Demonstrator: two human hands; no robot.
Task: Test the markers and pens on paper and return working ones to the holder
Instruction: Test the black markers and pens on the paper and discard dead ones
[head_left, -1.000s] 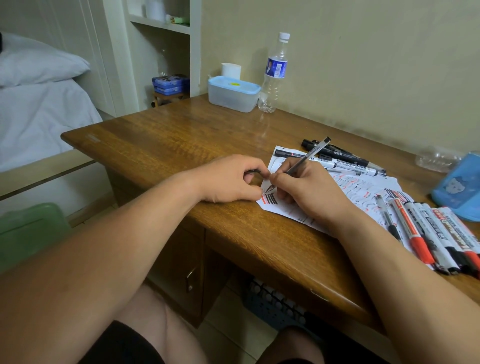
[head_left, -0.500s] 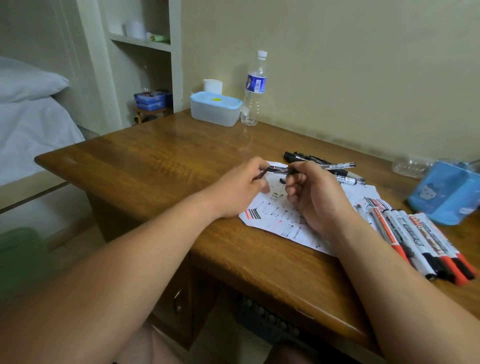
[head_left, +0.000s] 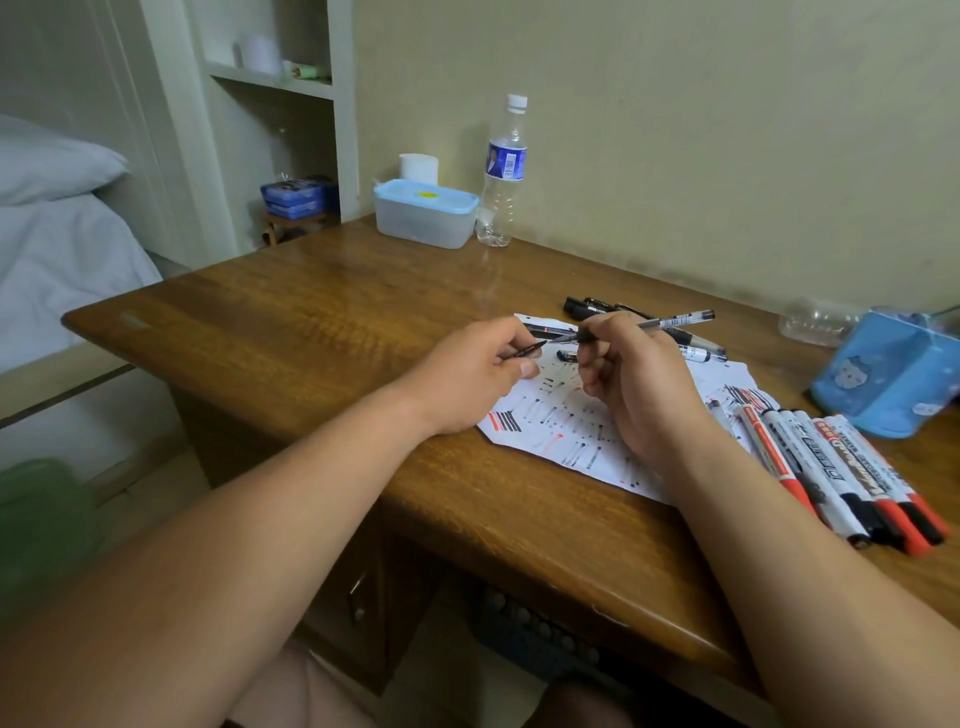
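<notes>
Above the paper, mid-desk: left hand (head_left: 470, 374) and right hand (head_left: 636, 374) raised close together, knuckles toward the camera
Left hand: fingers curled, thumb and forefinger pinching a slim dark pen cap (head_left: 524, 351) that points right, toward the pen tip
Right hand: fingers curled round a clear-barrelled pen (head_left: 670, 322), tip aimed left at the cap, tail slanting out to the right – tip and cap very near, touching or not cannot be told
Paper (head_left: 561, 431): white sheet flat on the desk (head_left: 311, 322) beneath both hands, covered in short black and red test strokes
Markers (head_left: 831, 467): row of white-barrelled ones with red and black caps, side by side on the right, upper ends overlapping the sheet's edge
Loose pens (head_left: 613, 309): small dark cluster lying just behind the paper, partly hidden by the right hand
Holder (head_left: 883, 379): blue, at the far right edge of the desk – just beyond the marker row
Back of desk: lidded box (head_left: 425, 213) with pale blue top, clear bottle (head_left: 503, 171) upright beside it, near the wall
</notes>
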